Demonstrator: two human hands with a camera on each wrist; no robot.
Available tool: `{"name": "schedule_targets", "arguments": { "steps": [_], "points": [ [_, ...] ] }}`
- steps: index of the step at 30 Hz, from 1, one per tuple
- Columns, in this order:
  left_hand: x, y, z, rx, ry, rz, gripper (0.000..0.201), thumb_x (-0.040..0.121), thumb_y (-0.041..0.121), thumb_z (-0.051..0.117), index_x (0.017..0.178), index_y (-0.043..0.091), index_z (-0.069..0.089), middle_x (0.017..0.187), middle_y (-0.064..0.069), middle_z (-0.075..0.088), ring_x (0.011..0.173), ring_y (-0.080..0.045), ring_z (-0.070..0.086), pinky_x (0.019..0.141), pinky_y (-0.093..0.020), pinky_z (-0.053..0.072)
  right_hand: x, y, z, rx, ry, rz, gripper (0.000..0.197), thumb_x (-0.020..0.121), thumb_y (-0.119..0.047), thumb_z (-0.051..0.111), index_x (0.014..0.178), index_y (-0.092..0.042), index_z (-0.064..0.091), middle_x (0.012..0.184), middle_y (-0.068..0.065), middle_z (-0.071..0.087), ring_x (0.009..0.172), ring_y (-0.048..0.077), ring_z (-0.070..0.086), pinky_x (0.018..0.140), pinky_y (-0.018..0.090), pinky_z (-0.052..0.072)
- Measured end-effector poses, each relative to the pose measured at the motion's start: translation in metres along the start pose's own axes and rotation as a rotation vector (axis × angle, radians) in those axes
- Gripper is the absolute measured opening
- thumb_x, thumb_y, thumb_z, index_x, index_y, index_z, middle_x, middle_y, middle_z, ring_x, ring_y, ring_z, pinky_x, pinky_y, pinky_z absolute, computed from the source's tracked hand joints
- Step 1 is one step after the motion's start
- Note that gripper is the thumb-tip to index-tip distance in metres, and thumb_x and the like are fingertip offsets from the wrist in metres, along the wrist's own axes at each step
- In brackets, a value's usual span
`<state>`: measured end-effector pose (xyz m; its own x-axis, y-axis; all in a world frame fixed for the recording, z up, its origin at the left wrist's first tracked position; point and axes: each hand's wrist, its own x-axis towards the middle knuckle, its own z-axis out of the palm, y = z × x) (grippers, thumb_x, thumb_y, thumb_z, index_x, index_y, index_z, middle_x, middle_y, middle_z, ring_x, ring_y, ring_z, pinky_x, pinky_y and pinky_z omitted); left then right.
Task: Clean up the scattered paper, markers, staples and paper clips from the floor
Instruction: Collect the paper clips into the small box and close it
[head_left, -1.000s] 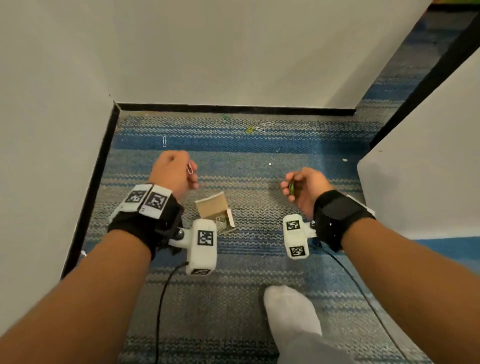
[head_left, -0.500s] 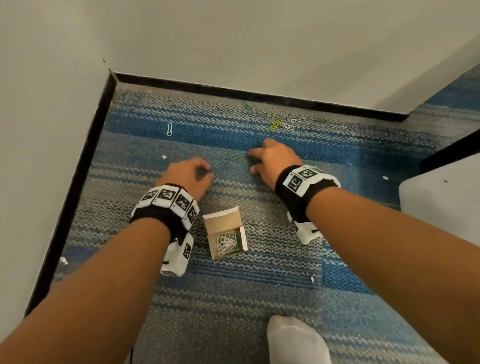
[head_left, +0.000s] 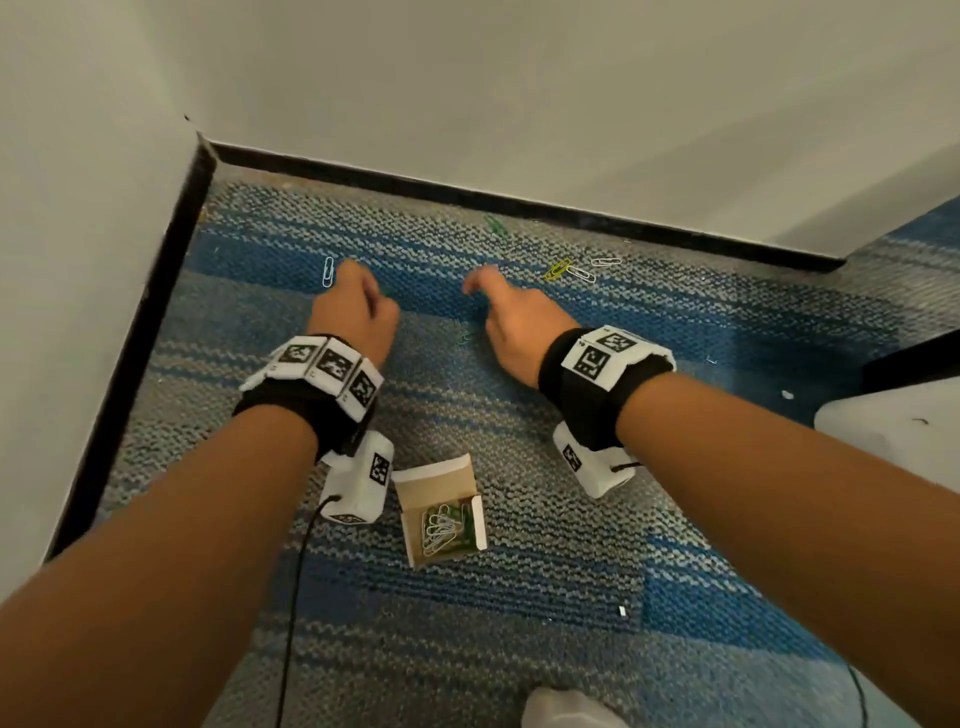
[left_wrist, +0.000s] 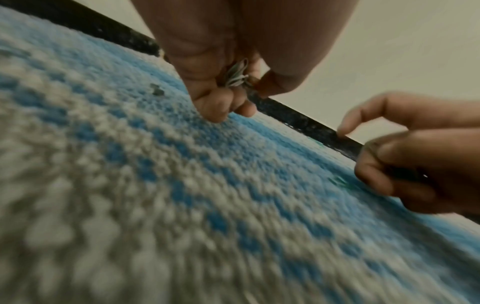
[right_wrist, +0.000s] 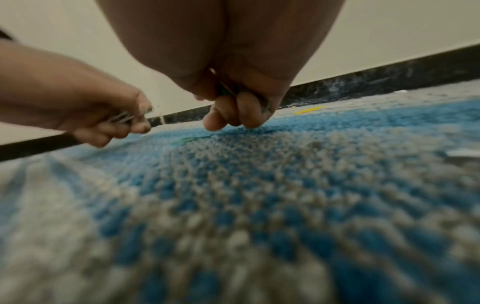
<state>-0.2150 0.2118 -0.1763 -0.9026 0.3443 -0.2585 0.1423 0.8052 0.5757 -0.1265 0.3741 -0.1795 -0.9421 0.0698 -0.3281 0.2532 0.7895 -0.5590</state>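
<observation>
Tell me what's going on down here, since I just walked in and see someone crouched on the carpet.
A person is picking scattered paper clips off the carpet. The left hand holds a few silver clips in its curled fingers and reaches toward a silver clip on the floor. The right hand holds green clips; more clips lie beyond it, including a yellow clip. An open cardboard box between the wrists already has clips in it.

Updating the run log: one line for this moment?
left hand: holds silver clips | right hand: holds green clip | box: open
</observation>
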Motion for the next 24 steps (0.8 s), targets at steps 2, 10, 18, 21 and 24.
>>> {"name": "schedule_targets", "arguments": {
  "steps": [2,10,18,21,24],
  "points": [
    [0.005,-0.006,-0.007,0.021,0.0,-0.041,0.007,0.092,0.005,0.037,0.094,0.011,0.033,0.06,-0.004,0.035,0.05,-0.022,0.032,0.045,-0.032,0.021,0.004,0.003,0.005,-0.119,-0.035,-0.101,0.029,0.095,-0.011,0.039,0.124,-0.011,0.047,0.114,0.017,0.053,0.103,0.034,0.052,0.087,0.04,0.043],
    [0.037,-0.022,-0.021,0.205,0.083,-0.144,0.03,0.096,0.021,0.036,0.107,0.003,0.057,0.105,-0.025,0.06,0.091,-0.04,0.055,0.074,-0.041,0.042,0.016,0.0,0.002,-0.232,-0.108,-0.166,0.02,0.094,-0.026,0.049,0.102,-0.009,0.054,0.108,0.012,0.054,0.096,0.031,0.055,0.08,0.037,0.046],
    [0.045,-0.023,-0.015,0.119,0.112,-0.244,0.049,0.081,0.034,0.067,0.114,0.003,0.047,0.124,-0.02,0.05,0.109,-0.038,0.051,0.092,-0.047,0.044,0.051,0.006,-0.042,-0.183,0.178,0.125,0.031,0.092,-0.001,0.034,0.123,-0.002,0.039,0.113,0.024,0.057,0.1,0.038,0.056,0.077,0.04,0.041],
    [0.047,-0.023,-0.019,0.133,0.107,-0.271,0.037,0.086,0.027,0.062,0.109,0.0,0.052,0.116,-0.022,0.056,0.105,-0.039,0.053,0.087,-0.045,0.044,0.071,0.005,-0.044,-0.378,0.11,0.161,0.028,0.098,-0.011,0.038,0.123,-0.001,0.046,0.123,0.022,0.054,0.113,0.039,0.054,0.086,0.042,0.045],
    [0.047,-0.023,-0.022,0.117,0.043,-0.276,0.025,0.092,0.02,0.054,0.105,-0.001,0.053,0.109,-0.024,0.059,0.1,-0.04,0.054,0.077,-0.04,0.042,0.078,0.003,-0.048,-0.463,0.063,0.214,0.03,0.097,-0.012,0.044,0.124,0.0,0.05,0.123,0.021,0.055,0.112,0.04,0.055,0.085,0.042,0.046]
  ]
}}
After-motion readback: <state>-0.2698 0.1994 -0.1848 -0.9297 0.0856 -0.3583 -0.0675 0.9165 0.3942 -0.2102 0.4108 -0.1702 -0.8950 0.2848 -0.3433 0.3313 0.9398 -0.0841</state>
